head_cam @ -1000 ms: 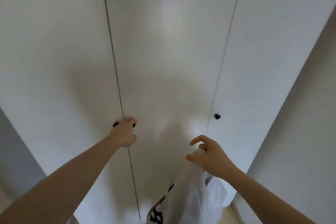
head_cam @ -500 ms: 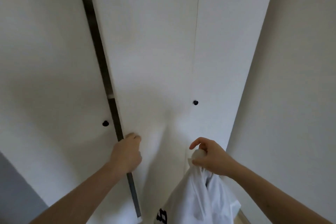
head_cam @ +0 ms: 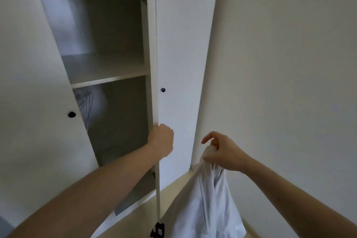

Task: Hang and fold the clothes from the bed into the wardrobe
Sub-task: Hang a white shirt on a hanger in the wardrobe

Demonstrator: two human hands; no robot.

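**One door open, the shirt in your right hand**

One wardrobe door now stands swung wide, where half a second ago it showed only a dark slit beside its neighbour. Your left hand has moved with it: its fingers are curled round the free edge of that door, just below the small dark knob, and they hold the panel edge-on to you. The door to the left is closed, its own black knob well apart from your hand.

The wardrobe is now open to view. A white shelf splits it into an upper and a lower compartment. The upper one holds nothing you can make out. In the lower one, tucked behind the closed door's edge, some thin dark hangers show, blurred, with a pale shape beside them that cannot be identified.

Your right hand sits much as before, to the right of the open door. Its thumb and lower fingers pinch the bunched top of the white garment, the forefinger lifted free. The cloth hangs straight down outside the wardrobe, above the pale floor, with black print at its lower left edge.
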